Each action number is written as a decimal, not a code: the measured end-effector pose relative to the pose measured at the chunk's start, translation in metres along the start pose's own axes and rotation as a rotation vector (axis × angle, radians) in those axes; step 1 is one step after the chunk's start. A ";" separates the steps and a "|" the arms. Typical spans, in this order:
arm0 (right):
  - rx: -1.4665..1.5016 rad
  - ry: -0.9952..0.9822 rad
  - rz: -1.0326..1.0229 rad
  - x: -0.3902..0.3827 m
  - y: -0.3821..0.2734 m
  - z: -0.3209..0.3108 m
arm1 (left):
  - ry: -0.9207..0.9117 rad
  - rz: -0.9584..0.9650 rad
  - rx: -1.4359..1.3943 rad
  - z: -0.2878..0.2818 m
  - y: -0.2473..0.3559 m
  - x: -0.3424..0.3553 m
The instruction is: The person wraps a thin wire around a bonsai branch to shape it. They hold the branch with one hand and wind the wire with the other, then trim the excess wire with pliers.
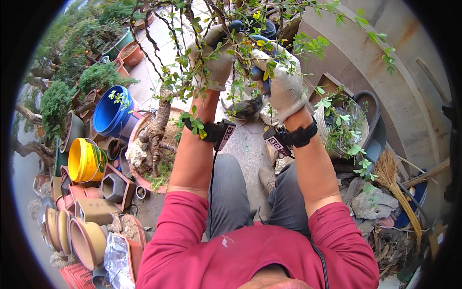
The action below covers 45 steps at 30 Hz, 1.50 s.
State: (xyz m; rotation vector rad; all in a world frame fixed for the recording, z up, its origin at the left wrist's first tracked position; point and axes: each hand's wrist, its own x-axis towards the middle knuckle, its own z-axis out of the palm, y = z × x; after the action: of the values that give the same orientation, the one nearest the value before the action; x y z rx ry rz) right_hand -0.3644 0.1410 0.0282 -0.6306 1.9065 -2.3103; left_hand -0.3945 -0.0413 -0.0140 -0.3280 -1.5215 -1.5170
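Note:
My left hand and my right hand are raised among the thin, leafy branches of a small potted tree. Both wear whitish knit gloves with dark blue coated fingertips. The left fingers curl together beside the twisted stems, and leaves partly cover them. On the right, thumb and fingers bend inward around the foliage; what lies between them is hidden. The tree's thick, gnarled trunk rises from a round terracotta pot left of my knees. Small green leaves, a few of them yellow, hang around both gloves.
At left stand a blue bucket, a yellow bucket, several stacked pots and bushy potted plants. A white container of cut greenery, a straw broom and rocks lie at right. A dark mottled shape sits beyond my knees.

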 end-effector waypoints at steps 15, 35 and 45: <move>-0.548 -0.086 -0.288 -0.015 -0.005 -0.028 | 0.097 0.169 0.689 0.036 0.077 -0.055; -0.171 -0.088 -0.045 -0.031 -0.022 -0.033 | 0.287 -0.500 -0.621 0.082 0.093 -0.027; -0.160 -0.090 -0.022 -0.037 -0.023 -0.032 | 0.253 -0.579 -0.467 0.075 0.087 -0.024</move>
State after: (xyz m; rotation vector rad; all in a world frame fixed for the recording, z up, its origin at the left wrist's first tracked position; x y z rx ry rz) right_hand -0.3371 0.1873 0.0360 -0.7617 2.0665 -2.1170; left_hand -0.3477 0.0531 0.0388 0.0576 -1.0933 -2.2791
